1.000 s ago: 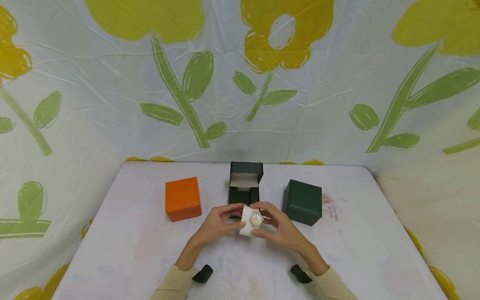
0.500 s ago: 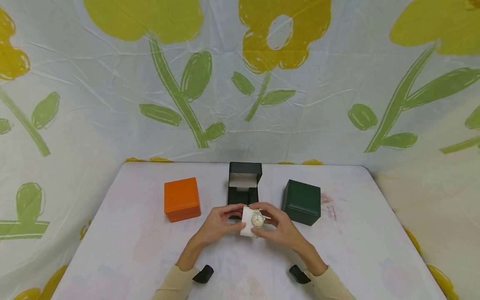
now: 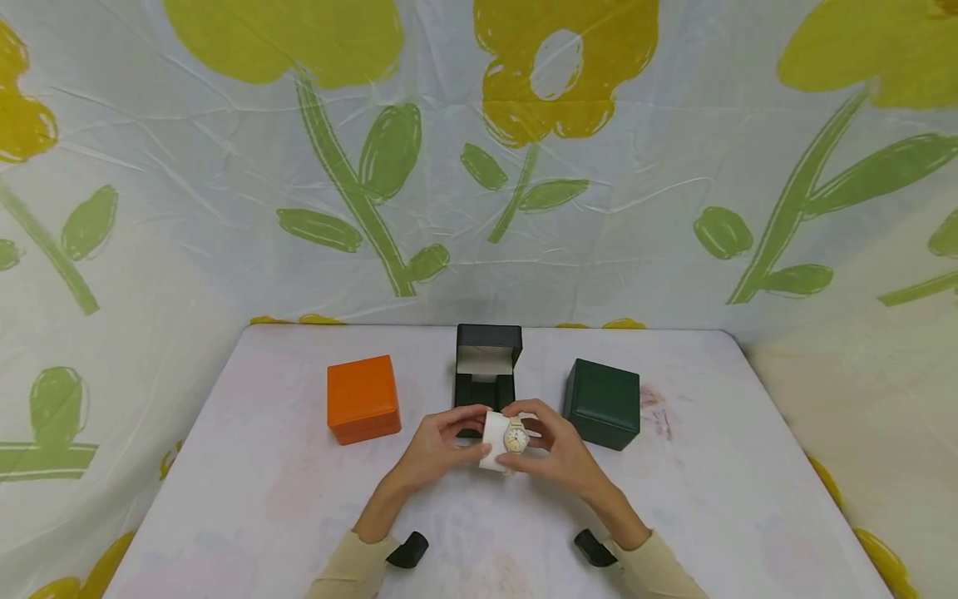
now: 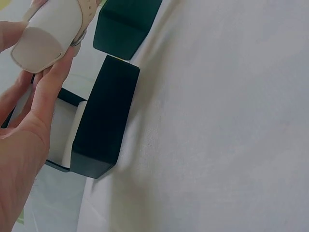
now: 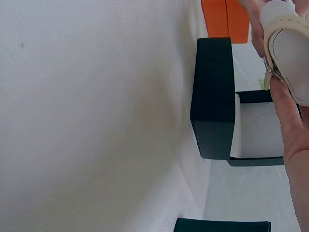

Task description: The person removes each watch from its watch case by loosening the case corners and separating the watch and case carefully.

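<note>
In the head view a wristwatch (image 3: pixel 516 438) with a pale cream strap and a light round dial is wrapped around a white watch cushion (image 3: pixel 493 439), near the cushion's right end. My left hand (image 3: pixel 437 448) grips the cushion's left end between thumb and fingers. My right hand (image 3: pixel 557 449) pinches the watch, thumb at the lower side of its dial and forefinger at the top. The strap's metal buckle (image 5: pixel 273 69) shows under the cushion in the right wrist view. Just behind both hands stands a dark watch box (image 3: pixel 486 335) with its lid up and a pale lid lining.
A closed orange box (image 3: pixel 364 398) stands on the left and a closed dark green box (image 3: pixel 604 403) on the right. All sit on a table with a white cloth (image 3: pixel 284 499). A flower-print sheet (image 3: pixel 636 249) hangs behind and at the sides.
The watch has shifted slightly to the right along the cushion, and my right thumb and forefinger have changed their place on it. My left hand keeps its grip; the boxes have stayed put.
</note>
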A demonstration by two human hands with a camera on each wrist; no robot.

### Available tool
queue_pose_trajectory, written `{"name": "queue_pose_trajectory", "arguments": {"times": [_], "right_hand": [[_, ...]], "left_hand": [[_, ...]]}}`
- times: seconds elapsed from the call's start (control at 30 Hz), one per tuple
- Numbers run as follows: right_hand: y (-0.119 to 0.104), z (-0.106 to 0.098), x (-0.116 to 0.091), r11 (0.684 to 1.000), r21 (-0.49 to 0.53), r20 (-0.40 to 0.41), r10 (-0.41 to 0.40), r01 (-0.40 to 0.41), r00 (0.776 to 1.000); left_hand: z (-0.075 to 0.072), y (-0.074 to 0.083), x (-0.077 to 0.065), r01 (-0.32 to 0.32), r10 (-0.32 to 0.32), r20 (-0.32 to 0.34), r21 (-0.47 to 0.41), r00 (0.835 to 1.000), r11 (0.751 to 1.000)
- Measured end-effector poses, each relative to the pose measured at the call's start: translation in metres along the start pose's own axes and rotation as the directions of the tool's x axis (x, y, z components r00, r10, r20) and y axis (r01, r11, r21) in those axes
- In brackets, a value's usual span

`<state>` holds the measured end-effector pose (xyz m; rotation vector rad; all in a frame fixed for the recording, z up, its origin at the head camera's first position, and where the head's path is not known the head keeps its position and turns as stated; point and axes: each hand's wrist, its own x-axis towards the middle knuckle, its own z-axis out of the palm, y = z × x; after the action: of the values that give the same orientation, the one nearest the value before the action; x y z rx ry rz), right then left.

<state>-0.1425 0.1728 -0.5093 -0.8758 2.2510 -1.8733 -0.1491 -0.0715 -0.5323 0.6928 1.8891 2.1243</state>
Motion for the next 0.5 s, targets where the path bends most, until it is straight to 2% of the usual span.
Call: {"name": "queue_pose_trajectory", "arguments": {"times": [0.5], "right_hand": [[0.0022,0.0058,-0.0002,1.0,0.016,-0.06,0.0,0.001,0.998]], "left_hand": [[0.0027,-0.0016,-0.0027,0.007,-0.008,-0.027,-0.027,1.0,1.0]]}}
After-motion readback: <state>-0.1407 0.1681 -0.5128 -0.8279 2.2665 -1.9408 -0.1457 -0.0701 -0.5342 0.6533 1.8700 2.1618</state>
